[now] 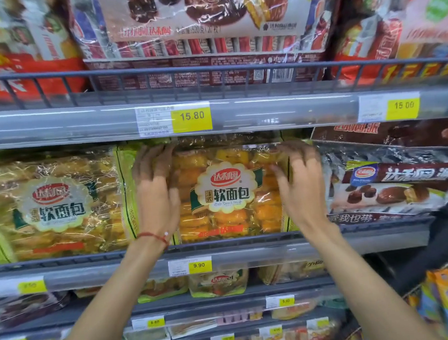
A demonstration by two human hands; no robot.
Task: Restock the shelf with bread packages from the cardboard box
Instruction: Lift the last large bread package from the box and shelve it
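"Cellophane over golden rolls: the bread package [227,194] stands upright on the middle shelf [252,254], label facing out," calls the first voice. "The left hand [156,194] lies flat along its left edge, fingers straight and reaching to the top. The right hand [301,187] is on its right side, fingers spread on the film. Neither is curled round anything, as far as I can see (the right one is a bit blurred)."

"So pressing, not gripping. What's around it?"

"A matching bread pack [55,209] is close on the left, and a chocolate pie pack [392,185] leans in on the right. The yellow price tag [200,265] just below reads 9.90."

"What makes this placement a good one?"

"I'd push evenly with both palms so it goes back square, face level with its neighbour. Go gently, because soft bread squashes. Watch the top as well, since it sits close under the upper shelf [51,125] and the film could snag there."

"And the cardboard box?"

"Out of view. To me this looks like the seating of one pack, with more presumably to fetch."
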